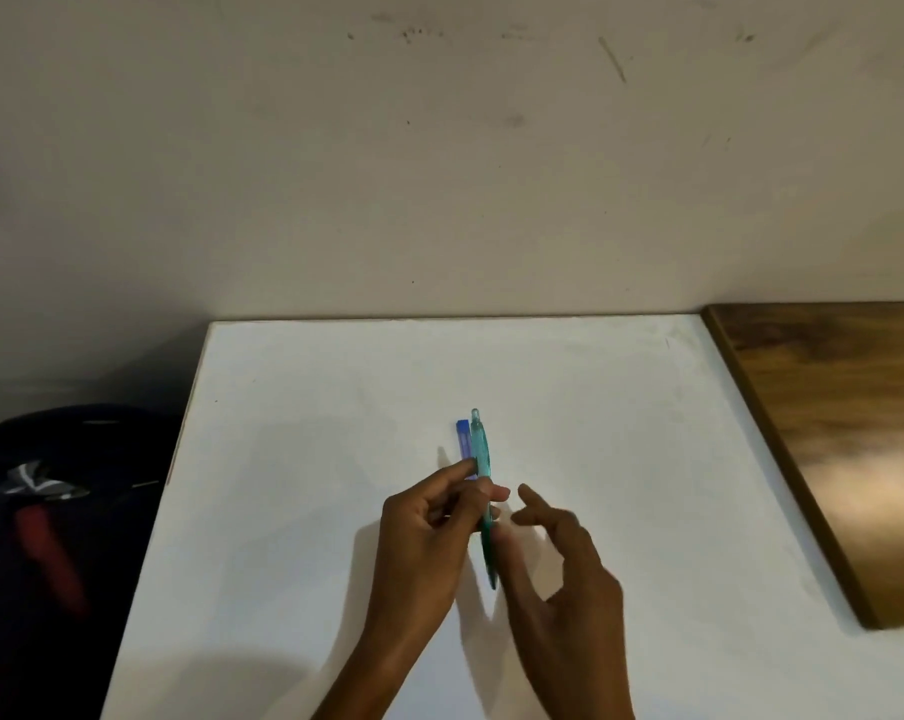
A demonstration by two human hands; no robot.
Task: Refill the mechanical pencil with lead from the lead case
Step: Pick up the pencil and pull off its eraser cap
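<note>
Head view: your left hand (pixel 429 517) pinches mechanical pencil (pixel 483 491) and lead case (pixel 464 445) together; right hand (pixel 564 558) spread, empty; that crowded grip could drop one.

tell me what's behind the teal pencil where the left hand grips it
A flat blue plastic lead case sits just behind the translucent teal mechanical pencil, its upper end showing. The left hand covers its lower part, so whether it is open cannot be seen.

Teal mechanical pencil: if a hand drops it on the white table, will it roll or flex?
The mechanical pencil looks like slim, straight, rigid plastic, so probably stiff and light. Its rounded barrel may roll on the smooth table; glossy plastic could be slippery.
</note>
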